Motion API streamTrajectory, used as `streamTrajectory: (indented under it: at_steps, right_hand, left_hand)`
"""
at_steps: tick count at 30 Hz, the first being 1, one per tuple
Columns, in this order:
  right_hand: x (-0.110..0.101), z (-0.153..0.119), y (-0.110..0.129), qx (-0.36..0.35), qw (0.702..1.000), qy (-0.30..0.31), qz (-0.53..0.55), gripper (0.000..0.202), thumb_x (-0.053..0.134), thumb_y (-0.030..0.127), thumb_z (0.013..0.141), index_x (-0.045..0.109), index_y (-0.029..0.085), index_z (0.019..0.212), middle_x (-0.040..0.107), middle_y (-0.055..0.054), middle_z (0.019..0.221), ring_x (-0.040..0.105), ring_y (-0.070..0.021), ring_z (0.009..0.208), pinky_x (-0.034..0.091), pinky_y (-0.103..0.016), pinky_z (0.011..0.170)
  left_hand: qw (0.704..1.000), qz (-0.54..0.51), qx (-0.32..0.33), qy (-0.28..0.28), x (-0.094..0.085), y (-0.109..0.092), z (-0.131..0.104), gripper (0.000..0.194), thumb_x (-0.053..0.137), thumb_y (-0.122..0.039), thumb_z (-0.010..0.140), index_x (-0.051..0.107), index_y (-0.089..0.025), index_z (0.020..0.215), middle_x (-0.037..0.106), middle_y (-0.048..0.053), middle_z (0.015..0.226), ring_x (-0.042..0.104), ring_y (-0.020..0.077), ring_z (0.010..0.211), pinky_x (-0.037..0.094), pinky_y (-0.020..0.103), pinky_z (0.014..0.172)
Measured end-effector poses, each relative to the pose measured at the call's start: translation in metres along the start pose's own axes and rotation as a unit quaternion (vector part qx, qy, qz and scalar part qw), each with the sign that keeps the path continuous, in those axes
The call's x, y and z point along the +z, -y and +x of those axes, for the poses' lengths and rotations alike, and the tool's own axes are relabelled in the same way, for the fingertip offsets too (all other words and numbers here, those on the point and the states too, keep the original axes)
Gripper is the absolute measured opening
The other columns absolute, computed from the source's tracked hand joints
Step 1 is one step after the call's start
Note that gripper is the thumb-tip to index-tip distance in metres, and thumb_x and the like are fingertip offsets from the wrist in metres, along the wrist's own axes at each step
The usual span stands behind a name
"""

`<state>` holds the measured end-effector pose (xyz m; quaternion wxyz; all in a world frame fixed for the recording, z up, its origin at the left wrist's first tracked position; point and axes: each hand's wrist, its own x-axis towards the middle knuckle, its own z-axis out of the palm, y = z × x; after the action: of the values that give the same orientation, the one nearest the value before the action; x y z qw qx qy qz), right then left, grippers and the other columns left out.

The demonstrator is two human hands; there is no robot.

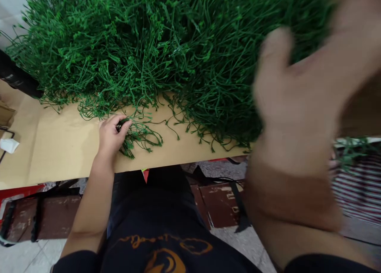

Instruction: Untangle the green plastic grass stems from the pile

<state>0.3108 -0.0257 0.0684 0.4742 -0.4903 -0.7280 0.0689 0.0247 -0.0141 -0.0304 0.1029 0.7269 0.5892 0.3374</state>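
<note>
A large heap of thin green plastic stems [166, 46] covers the back of the cardboard-covered table [68, 146]. My left hand [113, 134] rests near the front edge, its thumb and fingers closed around a small bunch of green stems [143, 136]. Large and blurred at the right, my right hand [306, 78] is raised close to the camera, over the right part of the heap. Its thumb stands apart from the other fingers, and nothing shows between them.
A black cylindrical object [18, 74] lies at the left edge. Brown benches [220, 205] stand below the table. At the right is a person in striped clothing [357, 189], beside more green stems [354, 153].
</note>
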Motion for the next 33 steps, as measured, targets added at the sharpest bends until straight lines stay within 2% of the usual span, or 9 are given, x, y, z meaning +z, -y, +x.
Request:
streamTrajectory:
  at_steps: [2, 5, 8, 13, 17, 20, 22, 27, 33]
  right_hand:
    - [0.044, -0.012, 0.015, -0.046, 0.996, 0.008, -0.071, 0.033, 0.046, 0.035, 0.089, 0.056, 0.014, 0.113, 0.054, -0.013, 0.116, 0.044, -0.0265, 0.116, 0.033, -0.047, 0.101]
    - [0.105, -0.023, 0.026, -0.091, 0.982, 0.159, -0.035, 0.027, 0.045, 0.022, 0.086, 0.059, 0.013, 0.107, 0.056, -0.013, 0.113, 0.046, -0.0244, 0.108, 0.038, -0.043, 0.095]
    - [0.134, -0.024, 0.025, -0.05, 0.965, 0.257, 0.012, 0.023, 0.041, 0.018, 0.087, 0.062, 0.012, 0.096, 0.06, -0.011, 0.097, 0.048, -0.0198, 0.093, 0.039, -0.037, 0.089]
    - [0.13, -0.023, 0.019, -0.026, 0.969, 0.237, 0.067, 0.013, 0.051, 0.027, 0.082, 0.054, 0.015, 0.078, 0.054, -0.005, 0.081, 0.045, -0.0164, 0.083, 0.035, -0.034, 0.083]
    - [0.126, -0.027, 0.019, -0.024, 0.96, 0.264, 0.09, 0.021, 0.055, 0.034, 0.078, 0.047, 0.015, 0.07, 0.045, -0.003, 0.075, 0.041, -0.0146, 0.079, 0.035, -0.031, 0.076]
    - [0.126, -0.028, 0.02, -0.029, 0.95, 0.291, 0.114, 0.028, 0.047, 0.035, 0.085, 0.044, 0.016, 0.064, 0.042, -0.002, 0.07, 0.041, -0.0137, 0.077, 0.036, -0.031, 0.076]
    - [0.125, -0.027, 0.021, -0.032, 0.953, 0.271, 0.132, 0.029, 0.041, 0.03, 0.088, 0.045, 0.016, 0.063, 0.045, -0.003, 0.073, 0.044, -0.0139, 0.081, 0.037, -0.032, 0.08]
    - [0.125, -0.033, 0.028, -0.041, 0.966, 0.167, 0.192, 0.022, 0.044, 0.023, 0.088, 0.055, 0.016, 0.07, 0.059, -0.005, 0.097, 0.049, -0.0151, 0.097, 0.037, -0.034, 0.092]
    - [0.124, -0.056, 0.055, -0.045, 0.956, 0.153, 0.247, 0.024, 0.04, 0.019, 0.089, 0.058, 0.017, 0.073, 0.065, -0.003, 0.08, 0.056, -0.0142, 0.09, 0.037, -0.034, 0.087]
  left_hand:
    - [1.0, -0.001, 0.007, 0.001, 0.0, -0.001, 0.0, 0.023, 0.06, -0.041, 0.079, 0.067, -0.021, 0.088, 0.071, 0.003, 0.089, 0.063, 0.0198, 0.087, 0.041, 0.035, 0.085]
    - [1.0, -0.005, 0.02, 0.005, -0.002, -0.002, -0.002, 0.024, 0.06, -0.041, 0.079, 0.067, -0.02, 0.087, 0.071, 0.004, 0.089, 0.063, 0.0191, 0.085, 0.043, 0.033, 0.081]
    - [1.0, -0.013, 0.026, 0.002, -0.004, -0.003, -0.004, 0.022, 0.058, -0.039, 0.081, 0.067, -0.02, 0.088, 0.071, 0.004, 0.09, 0.063, 0.0186, 0.086, 0.043, 0.033, 0.082]
    - [0.999, -0.004, 0.039, 0.034, -0.005, -0.006, -0.004, 0.018, 0.057, -0.035, 0.081, 0.066, -0.022, 0.089, 0.071, 0.003, 0.092, 0.063, 0.0191, 0.089, 0.042, 0.035, 0.085]
    - [0.999, 0.016, 0.027, 0.039, -0.004, -0.008, -0.005, 0.016, 0.056, -0.032, 0.081, 0.066, -0.023, 0.09, 0.071, 0.003, 0.093, 0.063, 0.0203, 0.091, 0.04, 0.037, 0.086]
    - [0.999, 0.021, 0.014, 0.04, -0.004, -0.008, -0.005, 0.017, 0.056, -0.032, 0.081, 0.066, -0.023, 0.091, 0.071, 0.003, 0.094, 0.063, 0.0201, 0.091, 0.039, 0.038, 0.087]
    - [0.999, 0.024, 0.009, 0.041, -0.005, -0.008, -0.005, 0.018, 0.055, -0.034, 0.081, 0.065, -0.023, 0.091, 0.071, 0.003, 0.093, 0.063, 0.0201, 0.091, 0.039, 0.038, 0.087]
    - [0.998, 0.033, 0.011, 0.047, -0.005, -0.008, -0.002, 0.018, 0.054, -0.033, 0.081, 0.065, -0.022, 0.091, 0.071, 0.003, 0.094, 0.063, 0.0196, 0.09, 0.04, 0.036, 0.085]
    - [0.995, 0.071, -0.01, 0.066, 0.0, -0.008, 0.0, 0.018, 0.05, -0.025, 0.08, 0.065, -0.021, 0.088, 0.071, 0.005, 0.095, 0.062, 0.0222, 0.092, 0.04, 0.038, 0.084]
